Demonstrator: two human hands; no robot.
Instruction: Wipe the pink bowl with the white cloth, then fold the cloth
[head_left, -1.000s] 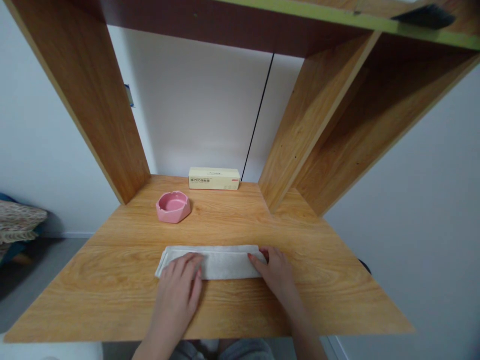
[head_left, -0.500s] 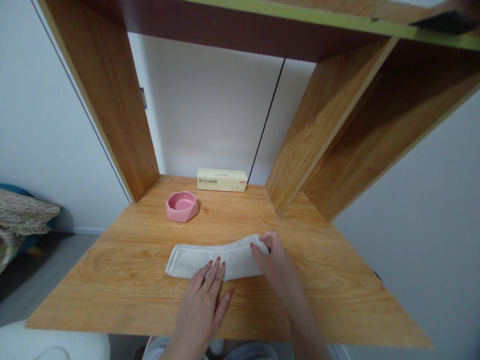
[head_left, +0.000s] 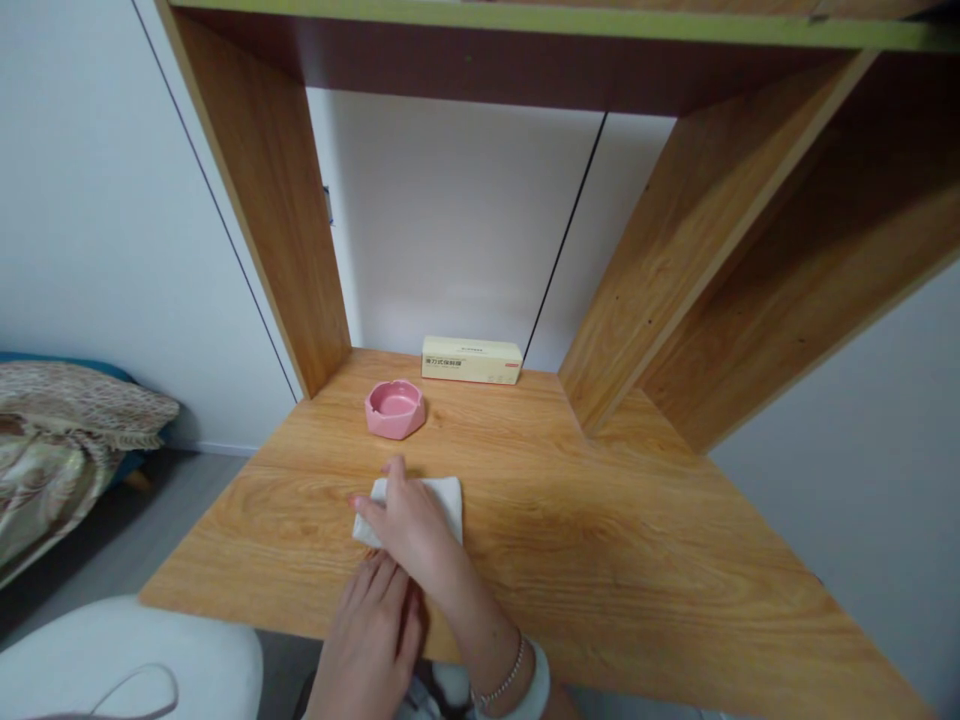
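Observation:
A white cloth [head_left: 450, 502], folded over into a short rectangle, lies on the wooden desk [head_left: 600, 560]. My right hand [head_left: 411, 518] reaches across to its left end, thumb and fingers closed on the cloth there and hiding much of it. Below, my left hand [head_left: 375, 610] rests flat at the cloth's front edge with fingers stretched out. The right forearm crosses over beside it and covers part of its fingertips. A pink faceted ashtray [head_left: 395, 410] stands just behind the cloth.
A cream-coloured box [head_left: 471, 361] with printed lettering sits at the back against the white wall. Wooden uprights [head_left: 675, 250] and an overhead shelf [head_left: 487, 55] frame the desk. To the left are a white stool [head_left: 150, 660] and a patterned cover [head_left: 67, 430] over something low.
My right hand has brought the cloth's right end over to the left, so the long strip is now doubled. My left hand has slid back toward the front edge. The view has shifted left.

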